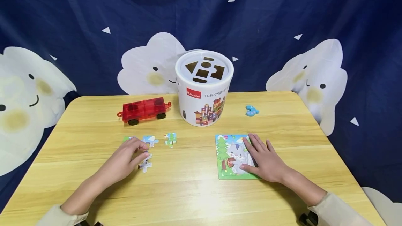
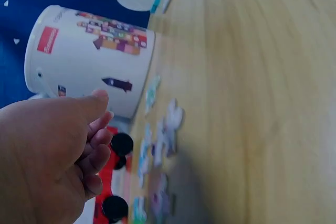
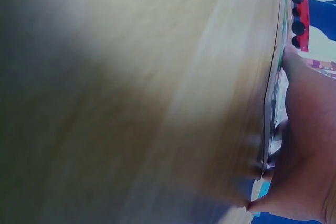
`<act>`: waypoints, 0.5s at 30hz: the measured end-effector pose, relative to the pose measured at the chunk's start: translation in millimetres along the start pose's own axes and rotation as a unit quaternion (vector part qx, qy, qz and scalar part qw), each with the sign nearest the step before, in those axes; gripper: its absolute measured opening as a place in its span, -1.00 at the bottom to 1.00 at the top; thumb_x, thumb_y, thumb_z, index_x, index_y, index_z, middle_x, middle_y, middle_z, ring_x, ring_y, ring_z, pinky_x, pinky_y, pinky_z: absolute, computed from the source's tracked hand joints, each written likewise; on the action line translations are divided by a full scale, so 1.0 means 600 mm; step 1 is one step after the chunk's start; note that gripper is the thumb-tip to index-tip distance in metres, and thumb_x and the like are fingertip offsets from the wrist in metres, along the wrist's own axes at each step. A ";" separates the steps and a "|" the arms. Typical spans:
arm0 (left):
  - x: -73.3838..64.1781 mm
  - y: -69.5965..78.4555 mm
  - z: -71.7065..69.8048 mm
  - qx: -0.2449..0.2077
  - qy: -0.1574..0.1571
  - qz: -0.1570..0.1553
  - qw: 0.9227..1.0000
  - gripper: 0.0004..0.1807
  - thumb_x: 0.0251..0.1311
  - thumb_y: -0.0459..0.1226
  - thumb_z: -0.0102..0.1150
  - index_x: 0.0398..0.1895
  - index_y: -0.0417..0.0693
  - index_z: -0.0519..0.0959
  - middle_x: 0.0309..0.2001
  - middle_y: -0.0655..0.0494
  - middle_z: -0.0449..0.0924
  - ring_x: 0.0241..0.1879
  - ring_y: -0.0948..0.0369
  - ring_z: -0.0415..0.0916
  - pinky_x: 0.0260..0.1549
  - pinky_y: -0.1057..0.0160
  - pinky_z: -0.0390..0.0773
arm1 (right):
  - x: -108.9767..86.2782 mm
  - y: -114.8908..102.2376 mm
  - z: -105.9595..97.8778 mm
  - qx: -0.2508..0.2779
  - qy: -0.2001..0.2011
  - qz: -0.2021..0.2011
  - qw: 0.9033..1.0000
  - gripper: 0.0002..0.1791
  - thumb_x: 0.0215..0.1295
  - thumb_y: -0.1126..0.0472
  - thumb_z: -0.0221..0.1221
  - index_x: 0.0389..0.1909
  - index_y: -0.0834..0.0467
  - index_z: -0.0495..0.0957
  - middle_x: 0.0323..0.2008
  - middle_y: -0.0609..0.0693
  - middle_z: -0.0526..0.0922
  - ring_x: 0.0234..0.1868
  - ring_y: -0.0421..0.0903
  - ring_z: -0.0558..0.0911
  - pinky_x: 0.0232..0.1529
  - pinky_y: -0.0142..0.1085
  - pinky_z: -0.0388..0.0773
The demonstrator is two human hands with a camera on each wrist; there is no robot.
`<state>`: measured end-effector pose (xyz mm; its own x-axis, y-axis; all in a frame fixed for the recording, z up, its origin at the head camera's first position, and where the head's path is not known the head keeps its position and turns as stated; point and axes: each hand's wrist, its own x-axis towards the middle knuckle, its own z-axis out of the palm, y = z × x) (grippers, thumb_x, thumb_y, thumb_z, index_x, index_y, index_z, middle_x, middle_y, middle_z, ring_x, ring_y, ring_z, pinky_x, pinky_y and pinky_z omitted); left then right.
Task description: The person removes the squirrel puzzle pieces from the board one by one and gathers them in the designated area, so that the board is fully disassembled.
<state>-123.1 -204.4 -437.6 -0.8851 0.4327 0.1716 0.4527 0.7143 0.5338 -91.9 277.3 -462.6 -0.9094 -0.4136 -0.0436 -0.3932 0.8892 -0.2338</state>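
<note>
My left hand (image 1: 120, 163) hovers over several loose jigsaw pieces on the left side of the table, fingers loosely bent and thumb apart from them. In the left wrist view no piece shows between thumb and fingers. A blue-and-white piece (image 1: 149, 141) and a greyish piece (image 1: 145, 165) lie by the fingertips, and a green one (image 1: 170, 138) sits a little to the right. On the right, a square puzzle board (image 1: 232, 177) pictures a grey squirrel beside trees. My right hand (image 1: 267, 159) rests across its right part with fingers spread, hiding that area.
Behind the pieces stands a red see-through toy wagon (image 1: 144, 110) with black wheels. A white bucket (image 1: 205, 93) with shape holes in its lid is at the back middle. A small blue dotted toy (image 1: 252, 111) lies behind the board. A dark blue cloud-print curtain (image 1: 251, 16) hangs behind the wooden table (image 1: 188, 198).
</note>
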 end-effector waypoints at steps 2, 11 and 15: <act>0.008 0.010 -0.001 0.004 -0.008 0.004 1.000 -0.88 0.30 -0.29 0.35 -0.16 -0.05 0.62 -0.23 0.26 0.52 -0.25 0.26 0.38 -0.25 0.26 0.51 | 0.001 -0.001 -0.001 0.003 0.001 0.001 1.000 0.02 0.37 -0.34 0.15 0.59 0.23 0.05 0.58 0.30 -0.01 0.58 0.28 -0.02 0.40 0.40 -0.05; 0.057 0.069 0.011 0.002 -0.042 0.047 0.998 -0.78 0.34 -0.23 0.32 -0.01 -0.08 0.62 -0.06 0.11 0.60 -0.12 0.17 0.51 -0.10 0.10 0.58 | 0.000 0.001 -0.005 0.021 0.002 0.003 1.000 0.02 0.36 -0.34 0.16 0.58 0.23 0.08 0.57 0.31 0.01 0.57 0.30 -0.01 0.39 0.41 -0.05; 0.082 0.104 0.027 0.003 -0.077 0.069 0.995 -0.74 0.39 -0.19 0.28 0.04 -0.10 0.61 -0.03 0.09 0.60 -0.07 0.15 0.54 -0.03 0.06 0.59 | 0.001 0.005 -0.008 0.048 0.000 0.004 0.999 0.02 0.36 -0.31 0.18 0.58 0.23 0.07 0.58 0.29 0.00 0.57 0.29 -0.03 0.40 0.40 -0.09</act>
<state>-136.5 -129.4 -409.4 -0.7872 0.6062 0.1134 0.5703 0.6455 0.5081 -94.3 280.3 -458.9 -0.9121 -0.4073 -0.0463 -0.3716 0.8692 -0.3261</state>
